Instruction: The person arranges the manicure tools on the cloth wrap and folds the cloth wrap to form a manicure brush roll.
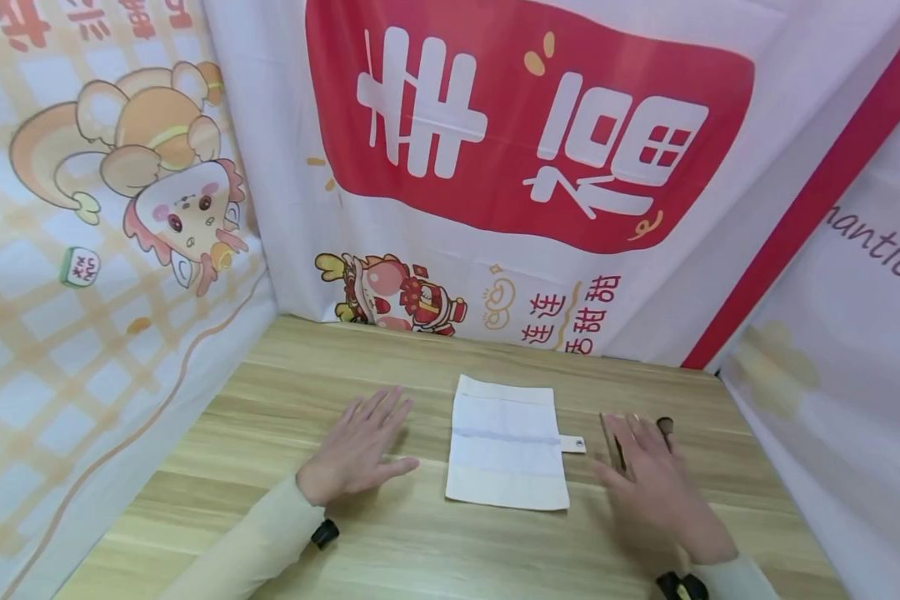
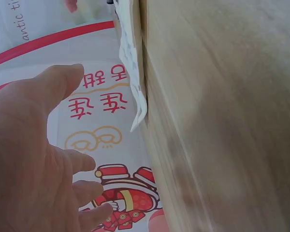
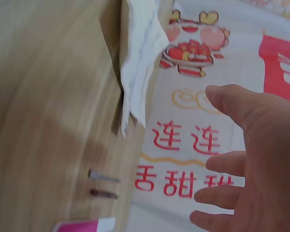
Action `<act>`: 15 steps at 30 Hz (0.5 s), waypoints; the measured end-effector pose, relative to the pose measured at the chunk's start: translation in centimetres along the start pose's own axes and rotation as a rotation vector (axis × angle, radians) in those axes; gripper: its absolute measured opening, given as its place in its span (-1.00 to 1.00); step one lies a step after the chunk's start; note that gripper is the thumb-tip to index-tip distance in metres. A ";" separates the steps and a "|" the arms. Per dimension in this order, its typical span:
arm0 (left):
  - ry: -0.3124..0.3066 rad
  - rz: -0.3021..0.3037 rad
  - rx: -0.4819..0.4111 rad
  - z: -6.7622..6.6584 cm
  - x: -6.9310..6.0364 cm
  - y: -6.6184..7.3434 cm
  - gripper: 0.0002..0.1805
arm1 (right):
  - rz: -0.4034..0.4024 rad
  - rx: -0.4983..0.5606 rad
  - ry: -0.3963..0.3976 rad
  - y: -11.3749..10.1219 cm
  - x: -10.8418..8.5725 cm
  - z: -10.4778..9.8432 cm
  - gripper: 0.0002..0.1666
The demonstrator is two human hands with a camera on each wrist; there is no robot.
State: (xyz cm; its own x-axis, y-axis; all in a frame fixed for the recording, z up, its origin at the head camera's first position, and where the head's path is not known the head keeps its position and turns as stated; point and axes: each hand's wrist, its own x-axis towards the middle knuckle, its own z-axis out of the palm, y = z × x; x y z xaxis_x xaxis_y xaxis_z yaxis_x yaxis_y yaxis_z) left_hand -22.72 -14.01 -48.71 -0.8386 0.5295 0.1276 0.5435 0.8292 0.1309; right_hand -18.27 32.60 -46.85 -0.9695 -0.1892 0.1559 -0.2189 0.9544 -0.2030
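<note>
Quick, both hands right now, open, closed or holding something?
Left hand: open, fingers spread, holding nothing.
Right hand: open, holding nothing.

The blurred right hand (image 1: 654, 479) partly hides a slim object (image 1: 666, 426); a pink item (image 3: 81, 226) is cut off.

The tabbed sheet (image 1: 506, 467) is white — the table (image 1: 405, 550), streaked tan.

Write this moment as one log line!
left grip: empty; right grip: empty, near slim objects; white cloth: on table, between both
</note>
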 end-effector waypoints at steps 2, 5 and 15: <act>-0.002 0.011 -0.010 -0.3 0.2 0.0 -0.03 | -0.005 -0.003 0.012 1.1 0.4 -0.3 -0.01; -0.003 0.032 -0.022 -0.6 0.6 -0.1 -0.10 | -0.014 0.003 0.030 3.0 1.2 -0.7 -0.07; 0.037 0.070 -0.212 -0.5 4.2 -0.1 -0.44 | 0.062 0.095 -0.015 10.1 3.4 -1.7 -0.49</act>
State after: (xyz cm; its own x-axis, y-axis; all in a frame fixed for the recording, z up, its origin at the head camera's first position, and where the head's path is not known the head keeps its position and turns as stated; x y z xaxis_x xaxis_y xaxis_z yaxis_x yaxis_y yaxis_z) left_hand -26.31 -11.95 -47.74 -0.7990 0.5741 0.1791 0.5989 0.7325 0.3237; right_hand -23.60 41.98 -46.69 -0.9829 -0.1347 0.1259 -0.1674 0.9382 -0.3029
